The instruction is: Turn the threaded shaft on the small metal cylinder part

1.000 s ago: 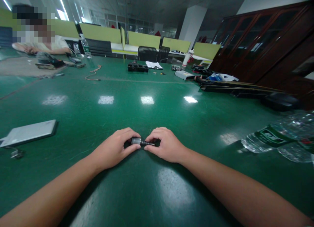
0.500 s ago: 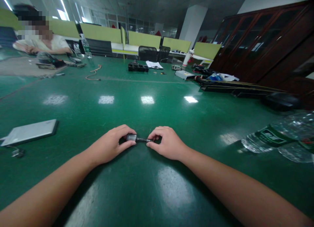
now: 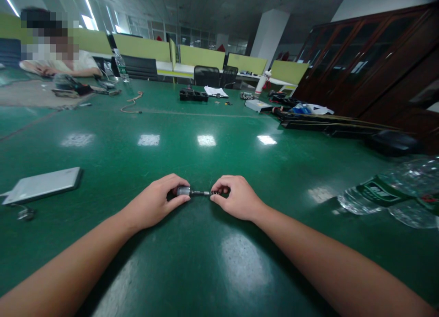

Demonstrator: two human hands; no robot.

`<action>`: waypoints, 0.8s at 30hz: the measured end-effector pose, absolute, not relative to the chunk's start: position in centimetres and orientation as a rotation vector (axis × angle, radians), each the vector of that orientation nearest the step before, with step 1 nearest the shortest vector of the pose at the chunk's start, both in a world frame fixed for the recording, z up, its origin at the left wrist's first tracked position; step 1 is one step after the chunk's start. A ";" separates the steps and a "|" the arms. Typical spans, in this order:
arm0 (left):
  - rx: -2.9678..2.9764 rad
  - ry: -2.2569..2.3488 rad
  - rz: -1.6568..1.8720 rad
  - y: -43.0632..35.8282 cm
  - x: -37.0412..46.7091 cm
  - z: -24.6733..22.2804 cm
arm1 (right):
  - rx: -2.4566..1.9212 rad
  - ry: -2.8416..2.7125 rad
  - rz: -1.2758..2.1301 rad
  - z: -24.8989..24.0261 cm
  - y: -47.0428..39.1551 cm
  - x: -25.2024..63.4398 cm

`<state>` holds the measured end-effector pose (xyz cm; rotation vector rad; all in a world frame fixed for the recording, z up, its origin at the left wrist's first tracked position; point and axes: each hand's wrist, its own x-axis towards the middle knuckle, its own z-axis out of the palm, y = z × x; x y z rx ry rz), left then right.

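My left hand [image 3: 159, 200] is closed on a small grey cylinder [image 3: 184, 190], gripped between thumb and fingers. From the cylinder's right end a thin metal shaft [image 3: 200, 193] points toward my right hand [image 3: 236, 198]. Thumb and fingers of that hand pinch a small dark spiral-shaped piece [image 3: 215, 193] close to the shaft's tip; whether the two touch is too small to tell. Both hands are low over the green table [image 3: 192, 271].
A silver flat device [image 3: 46, 184] lies at left. Clear plastic bottles [image 3: 377, 191] lie at right. Farther back are a black tray [image 3: 193, 95], a cord [image 3: 132, 104], a grey box [image 3: 258, 105] and long dark parts [image 3: 325, 124]. A person [image 3: 61, 61] sits at the far left.
My right hand has shifted slightly right, and the tip of the shaft now shows beside the dark spiral piece. My left hand has hardly moved.
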<state>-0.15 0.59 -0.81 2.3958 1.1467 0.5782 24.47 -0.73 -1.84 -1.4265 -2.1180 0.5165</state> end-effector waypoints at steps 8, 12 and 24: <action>2.400 1.130 0.568 0.4 -0.1 -0.7 | -1.351 -2.158 0.521 -1.9 -0.6 24.3; 2.393 1.118 0.563 0.3 -0.1 -0.6 | -1.295 -2.167 0.548 -2.0 -0.6 24.2; 2.398 1.088 0.563 0.2 -0.1 -0.6 | -1.210 -2.187 0.584 -1.8 -1.2 23.8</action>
